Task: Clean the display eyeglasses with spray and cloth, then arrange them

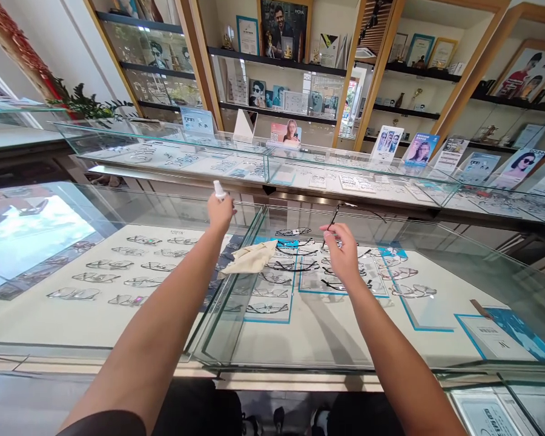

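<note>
Optical shop, daylight. Pale shelving with wooden uprights and dark boards (281, 59) runs across the top of the frame; leafy green plant (84, 103), upper left. Below the shelves, a long clear glass display case (267, 166) with upright printed cards (420, 148) along its back. Nearer me, a glass-topped counter (300, 368) spans the frame, rows of spectacles (109, 264) under its panes; bright window glare (40, 230) at far left.

Left hand (220, 211), upper centre: fingers wrapped round a small white bottle (218, 189), nozzle-like top upward, body mostly hidden. Right hand (343, 248), right of centre: fingers pinching a dark thin-framed pair of glasses (337, 209) by one temple, raised above the glass. Folded beige cloth (252, 257) lies mid-frame near the seam, between the forearms, untouched.

Progress, my reading: partway. Bottle and glasses are up; cloth unused at this moment, glasses not set down.
</note>
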A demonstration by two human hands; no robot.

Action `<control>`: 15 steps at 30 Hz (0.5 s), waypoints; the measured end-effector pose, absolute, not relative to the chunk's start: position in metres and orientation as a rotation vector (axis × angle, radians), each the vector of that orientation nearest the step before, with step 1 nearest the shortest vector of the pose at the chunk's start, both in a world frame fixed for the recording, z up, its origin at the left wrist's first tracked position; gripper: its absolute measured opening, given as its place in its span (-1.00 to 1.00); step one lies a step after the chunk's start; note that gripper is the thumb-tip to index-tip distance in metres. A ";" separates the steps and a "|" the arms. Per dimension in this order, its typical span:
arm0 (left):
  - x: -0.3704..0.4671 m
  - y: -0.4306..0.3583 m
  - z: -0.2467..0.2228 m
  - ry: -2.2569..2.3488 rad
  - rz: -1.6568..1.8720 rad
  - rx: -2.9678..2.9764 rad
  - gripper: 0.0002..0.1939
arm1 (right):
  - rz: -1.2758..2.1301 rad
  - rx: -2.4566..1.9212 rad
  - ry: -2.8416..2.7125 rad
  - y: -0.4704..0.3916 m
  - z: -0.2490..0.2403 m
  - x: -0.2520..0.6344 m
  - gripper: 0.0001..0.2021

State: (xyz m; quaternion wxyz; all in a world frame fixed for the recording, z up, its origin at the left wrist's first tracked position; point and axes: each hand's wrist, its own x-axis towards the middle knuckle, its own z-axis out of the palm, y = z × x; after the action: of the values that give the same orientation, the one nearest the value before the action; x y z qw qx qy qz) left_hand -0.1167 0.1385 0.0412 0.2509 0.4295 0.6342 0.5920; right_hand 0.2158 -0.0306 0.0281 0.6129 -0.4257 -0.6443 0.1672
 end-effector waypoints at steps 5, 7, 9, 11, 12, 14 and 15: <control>-0.059 0.099 0.103 1.076 1.598 1.210 -0.31 | 0.381 -0.980 -1.411 -0.028 0.041 0.233 -0.77; -0.036 0.069 0.125 0.869 1.439 1.221 -0.18 | 0.395 -0.977 -1.385 -0.027 0.044 0.240 -0.76; -0.017 0.039 0.142 0.783 1.278 1.238 -0.13 | 0.425 -0.986 -1.371 -0.025 0.046 0.248 -0.75; -0.004 0.016 0.153 0.704 1.150 1.253 -0.11 | 0.459 -0.997 -1.363 -0.024 0.047 0.254 -0.73; 0.000 0.007 0.156 0.674 1.094 1.257 -0.10 | 0.476 -0.998 -1.360 -0.023 0.047 0.256 -0.72; 0.006 -0.005 0.160 0.611 0.995 1.258 -0.09 | 0.508 -0.992 -1.355 -0.022 0.047 0.259 -0.71; 0.008 -0.008 0.160 0.578 0.947 1.257 -0.09 | 0.527 -0.989 -1.350 -0.022 0.046 0.260 -0.71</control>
State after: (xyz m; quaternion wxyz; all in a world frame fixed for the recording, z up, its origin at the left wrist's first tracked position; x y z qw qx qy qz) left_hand 0.0084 -0.0079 0.1602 0.6686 0.5576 0.2564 0.4198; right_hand 0.2596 -0.0215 0.0463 0.6393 -0.4337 -0.5915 0.2309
